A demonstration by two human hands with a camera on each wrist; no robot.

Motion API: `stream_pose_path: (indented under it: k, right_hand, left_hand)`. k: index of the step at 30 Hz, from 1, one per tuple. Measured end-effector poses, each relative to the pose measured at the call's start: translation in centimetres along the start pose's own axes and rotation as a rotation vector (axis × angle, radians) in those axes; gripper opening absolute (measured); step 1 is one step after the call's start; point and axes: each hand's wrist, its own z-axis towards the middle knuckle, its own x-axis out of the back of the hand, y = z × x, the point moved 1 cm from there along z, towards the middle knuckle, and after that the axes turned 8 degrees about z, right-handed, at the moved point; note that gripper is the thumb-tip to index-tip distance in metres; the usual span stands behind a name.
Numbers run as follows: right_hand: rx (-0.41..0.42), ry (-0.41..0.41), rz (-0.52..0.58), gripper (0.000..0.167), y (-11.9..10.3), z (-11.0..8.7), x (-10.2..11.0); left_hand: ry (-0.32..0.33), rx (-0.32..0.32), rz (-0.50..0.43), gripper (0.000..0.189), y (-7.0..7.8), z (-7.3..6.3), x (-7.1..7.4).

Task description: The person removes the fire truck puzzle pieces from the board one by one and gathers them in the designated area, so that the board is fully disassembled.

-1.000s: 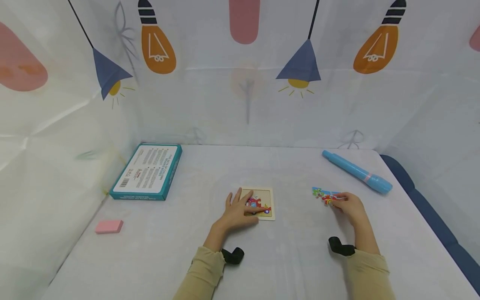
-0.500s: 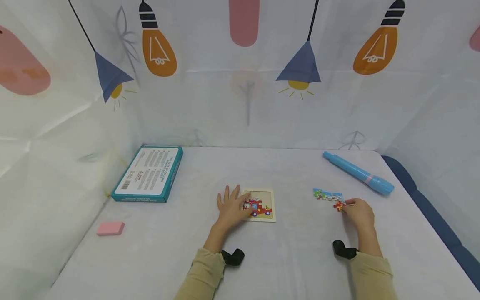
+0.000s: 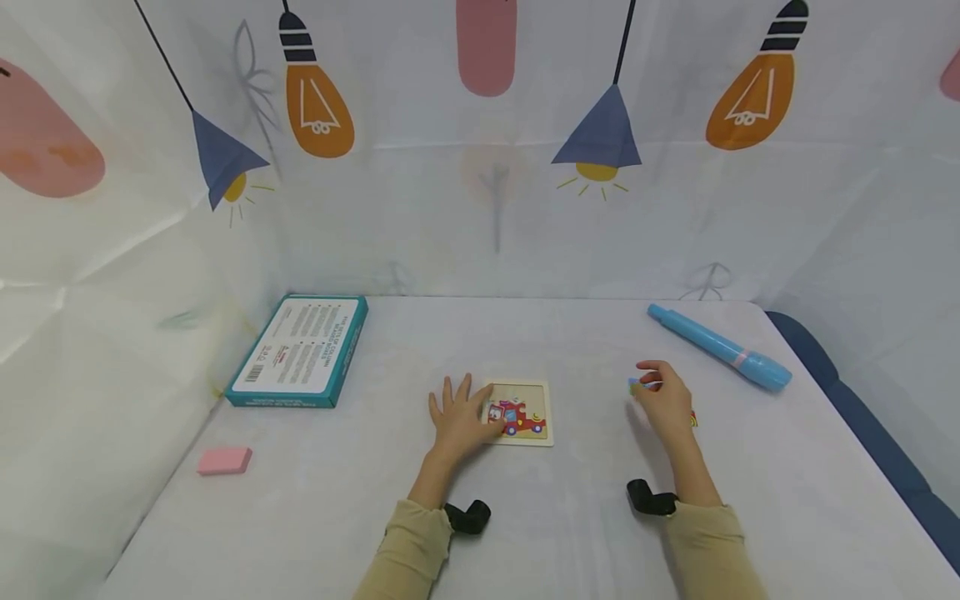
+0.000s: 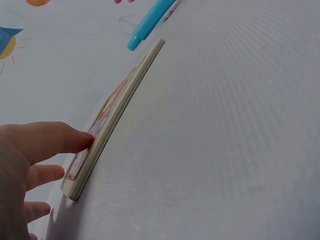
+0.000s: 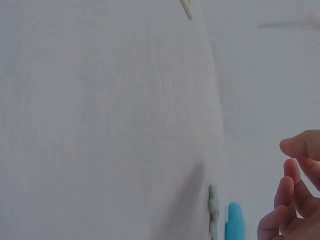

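A small wooden puzzle board with a red truck picture lies on the white table. My left hand rests on its left side, fingers spread. The left wrist view has the thumb pressing on the board's face, other fingers beyond the edge. My right hand hovers over loose puzzle pieces, its fingers loosely bent; the right wrist view has nothing between them. Only a blue corner of the strip of pieces shows past the fingers in the head view. A red-yellow puzzle piece peeks out right of the hand.
A teal-edged box lies at the back left, with a pink block in front of it. At the back right lies a blue torch-shaped tube with a pink band. A printed cloth hangs behind the table.
My right hand first drew a red-yellow piece right, away from the blue strip, then let go and moved left over the strip. My left hand shifted slightly left on the board.
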Motion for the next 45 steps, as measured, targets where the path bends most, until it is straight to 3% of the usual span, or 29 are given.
stream_pose_path:
  k: [9, 14, 18, 22, 25, 29, 37, 45]
  right_hand:
    - [0.077, -0.142, 0.025, 0.031, -2.8, -0.8, -4.7]
    - [0.114, -0.261, 0.003, 0.026, -3.8, -1.5, -7.3]
    - [0.146, -0.399, -0.093, 0.028, -4.7, -2.2, -9.5]
    - [0.181, -0.515, -0.255, 0.044, -5.3, -2.8, -11.2]
    - [0.216, -0.542, -0.373, 0.055, -5.6, -3.0, -11.9]
    - [0.237, -0.536, -0.434, 0.053, -5.8, -3.1, -12.3]
    - [0.229, -0.543, -0.337, 0.047, -6.1, -2.8, -12.4]
    - [0.190, -0.545, -0.014, 0.033, -5.9, -2.8, -11.9]
  left_hand:
    - [-0.013, 0.007, 0.011, 0.065, 0.0, -0.1, -0.2]
    - [-0.012, 0.006, 0.017, 0.065, -0.2, 0.1, -0.4]
    - [-0.011, 0.002, 0.030, 0.064, -0.1, 0.2, -0.2]
    - [0.002, -0.020, 0.046, 0.056, 0.0, 0.1, -0.1]
    - [0.017, -0.040, 0.037, 0.047, 0.0, 0.0, 0.0]
    - [0.030, -0.055, 0.028, 0.038, 0.0, 0.0, 0.0]
    - [0.025, -0.060, 0.031, 0.035, 0.0, 0.0, 0.2]
    - [0.006, -0.058, 0.031, 0.034, 0.2, -0.1, 0.4]
